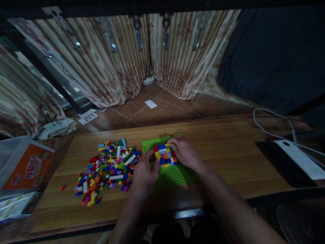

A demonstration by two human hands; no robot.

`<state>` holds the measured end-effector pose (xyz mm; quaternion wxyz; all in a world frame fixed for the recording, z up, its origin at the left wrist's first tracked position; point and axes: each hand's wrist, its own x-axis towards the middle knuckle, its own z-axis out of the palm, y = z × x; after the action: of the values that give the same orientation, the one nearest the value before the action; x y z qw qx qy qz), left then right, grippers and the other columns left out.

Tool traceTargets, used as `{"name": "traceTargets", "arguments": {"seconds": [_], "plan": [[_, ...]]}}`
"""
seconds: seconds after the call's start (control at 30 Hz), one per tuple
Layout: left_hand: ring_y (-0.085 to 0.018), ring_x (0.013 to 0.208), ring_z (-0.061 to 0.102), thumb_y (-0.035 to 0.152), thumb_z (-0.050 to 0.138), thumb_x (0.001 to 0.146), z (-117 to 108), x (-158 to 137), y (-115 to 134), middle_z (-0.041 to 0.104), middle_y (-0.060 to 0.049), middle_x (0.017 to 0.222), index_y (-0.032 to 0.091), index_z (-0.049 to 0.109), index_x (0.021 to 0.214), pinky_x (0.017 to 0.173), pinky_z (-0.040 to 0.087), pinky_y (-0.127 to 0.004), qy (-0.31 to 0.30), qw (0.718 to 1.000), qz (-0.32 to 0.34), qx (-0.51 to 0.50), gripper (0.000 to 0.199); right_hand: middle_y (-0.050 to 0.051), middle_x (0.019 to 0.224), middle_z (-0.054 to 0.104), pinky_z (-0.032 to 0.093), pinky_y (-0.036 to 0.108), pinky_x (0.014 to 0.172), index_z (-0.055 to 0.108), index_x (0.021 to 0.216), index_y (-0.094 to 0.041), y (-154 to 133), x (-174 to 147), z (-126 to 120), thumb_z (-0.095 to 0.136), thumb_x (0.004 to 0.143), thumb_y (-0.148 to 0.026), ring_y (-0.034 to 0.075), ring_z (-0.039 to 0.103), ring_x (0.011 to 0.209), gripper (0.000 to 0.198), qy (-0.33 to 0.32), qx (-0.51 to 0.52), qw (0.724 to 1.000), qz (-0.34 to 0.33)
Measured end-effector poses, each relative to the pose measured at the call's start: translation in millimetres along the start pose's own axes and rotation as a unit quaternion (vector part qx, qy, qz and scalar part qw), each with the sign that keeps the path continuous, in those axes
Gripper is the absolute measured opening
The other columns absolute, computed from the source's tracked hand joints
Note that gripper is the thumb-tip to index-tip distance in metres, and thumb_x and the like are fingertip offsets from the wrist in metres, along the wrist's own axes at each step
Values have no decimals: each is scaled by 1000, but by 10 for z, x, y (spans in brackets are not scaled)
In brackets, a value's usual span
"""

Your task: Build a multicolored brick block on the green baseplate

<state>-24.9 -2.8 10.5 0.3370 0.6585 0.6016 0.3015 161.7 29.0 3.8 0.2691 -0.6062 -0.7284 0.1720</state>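
A block of multicoloured toy bricks [165, 155], with red, blue, yellow, white and orange pieces in rows, sits on a green studded baseplate [172, 178]. At the block's left side is my left hand [144, 174], its thumb and forefinger apart beside the edge. My right hand [185, 151] curls over the block's upper right corner, its fingertips pressed against the bricks. Whether a single loose brick is under those fingers is hidden. Left of the baseplate lies a wide pile of loose bricks [109, 167] in many colours, several of them long and white.
The wooden table [228, 152] carries a black and white flat device [286, 162] at its right, with a white cable [274, 135] behind. One orange brick [62, 187] lies apart at the left. A plastic box with an orange label [27, 166] stands beyond the table's left edge.
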Motion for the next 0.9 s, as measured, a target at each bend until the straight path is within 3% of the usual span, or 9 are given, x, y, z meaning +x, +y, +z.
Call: {"name": "traceTargets", "arguments": {"seconds": [0.17,0.5,0.77,0.9], "plan": [[-26,104,65,28,57,85,4,-25,-20,69,-13,113,17,60,118,92,49,-41,-20,999,16,42,35,6,90,67,44,30,81,69,85,-19,9,21,-4,46,95,-17,18,60,86,25,-6,13,1000,1],[-25,109,63,26,54,87,25,-19,-20,67,-13,117,14,57,122,96,49,-42,-34,997,5,63,37,5,88,69,45,30,78,72,80,-20,101,42,39,50,91,-17,18,62,82,25,-16,63,998,8],[-25,107,64,24,53,87,59,-34,-46,68,-14,116,12,57,121,97,50,-42,-26,998,21,50,37,6,96,72,49,33,84,74,91,-22,137,16,44,52,90,-24,19,66,89,22,-18,111,993,31],[-24,105,65,25,54,86,74,-31,-69,68,-14,116,13,57,121,96,51,-41,-17,998,29,47,37,7,111,72,49,39,93,70,110,-23,255,-4,6,49,91,-30,22,67,102,29,-6,167,985,51]]}}
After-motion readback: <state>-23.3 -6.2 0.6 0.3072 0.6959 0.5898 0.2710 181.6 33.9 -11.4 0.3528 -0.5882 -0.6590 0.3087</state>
